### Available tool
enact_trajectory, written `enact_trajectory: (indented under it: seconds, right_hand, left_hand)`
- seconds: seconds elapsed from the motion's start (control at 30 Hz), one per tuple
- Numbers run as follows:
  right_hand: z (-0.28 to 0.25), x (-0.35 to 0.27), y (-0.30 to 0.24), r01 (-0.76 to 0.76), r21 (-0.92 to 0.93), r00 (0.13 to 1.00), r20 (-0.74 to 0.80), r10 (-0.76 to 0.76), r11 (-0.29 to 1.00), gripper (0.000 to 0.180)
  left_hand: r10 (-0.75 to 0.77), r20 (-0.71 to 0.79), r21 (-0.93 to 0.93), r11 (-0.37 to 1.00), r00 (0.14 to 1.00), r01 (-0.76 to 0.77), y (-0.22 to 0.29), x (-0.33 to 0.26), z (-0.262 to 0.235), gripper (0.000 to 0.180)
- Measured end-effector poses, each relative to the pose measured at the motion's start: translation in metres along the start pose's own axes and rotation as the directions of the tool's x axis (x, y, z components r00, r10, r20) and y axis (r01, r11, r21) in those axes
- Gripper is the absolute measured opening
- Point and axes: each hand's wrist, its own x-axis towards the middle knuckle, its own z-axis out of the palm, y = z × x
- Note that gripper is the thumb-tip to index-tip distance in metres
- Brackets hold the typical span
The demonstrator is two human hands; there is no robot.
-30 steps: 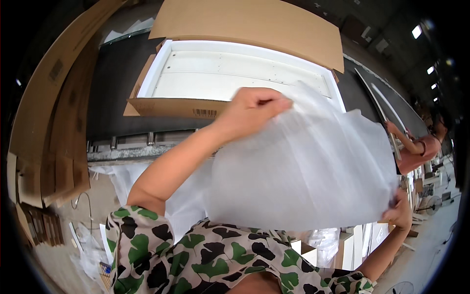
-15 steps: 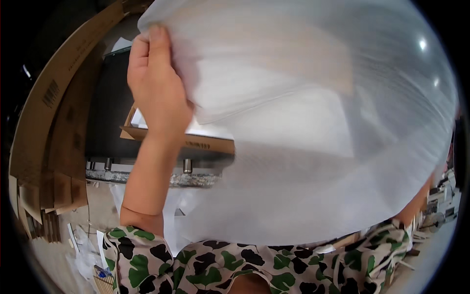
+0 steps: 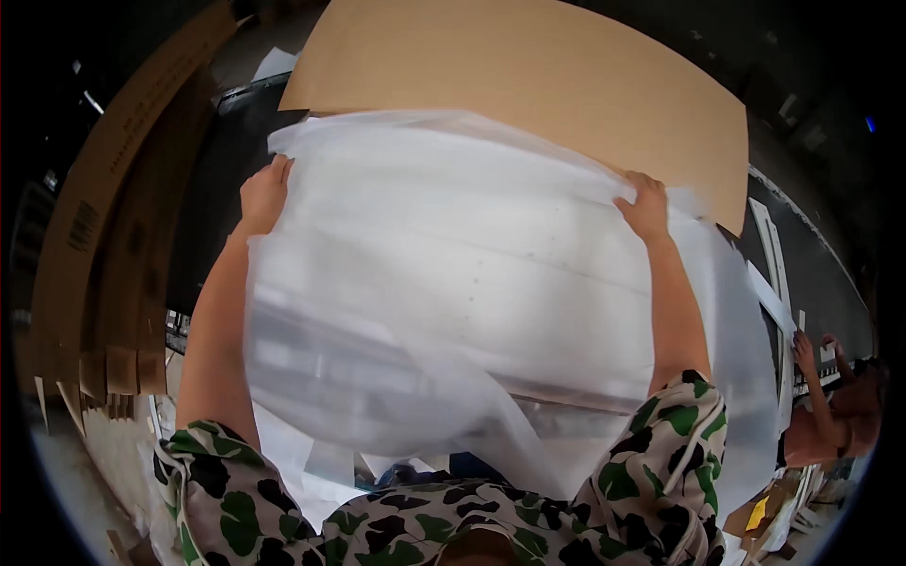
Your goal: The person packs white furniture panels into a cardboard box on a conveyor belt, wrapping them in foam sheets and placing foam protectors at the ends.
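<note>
A: Which step are you on?
B: Looks like laying the translucent sheet (image 3: 349, 387) over the white panel (image 3: 528, 283) showing through. Sheet's spread this side of the cardboard flap (image 3: 528, 85), near part draped toward you.
A: Your hands?
B: Your left hand (image 3: 265, 196) pinches the sheet's left edge; your right hand (image 3: 646, 206) is on its far right, pinching or pressing, can't tell.
A: Next move?
B: Probably calls for you to level the far edge, then smooth the folds.
</note>
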Motion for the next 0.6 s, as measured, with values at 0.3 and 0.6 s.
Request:
enact_trajectory:
  seconds: [0.3,0.6]
  right_hand:
    - [-0.038,-0.091,-0.047,0.42,-0.118,0.907,0.094,-0.411,0.9,0.055]
    - [-0.017,-0.166,-0.095,-0.055,-0.289,0.753,0.617,0.229,0.956,0.085]
  left_hand:
    - [0.125,0.006,-0.366,0.924,0.992,-0.114,0.034,0.041,-0.065,0.038]
    - [0.495,0.709,-0.286,0.852,0.502,-0.438,0.088,-0.128,-0.111,0.082]
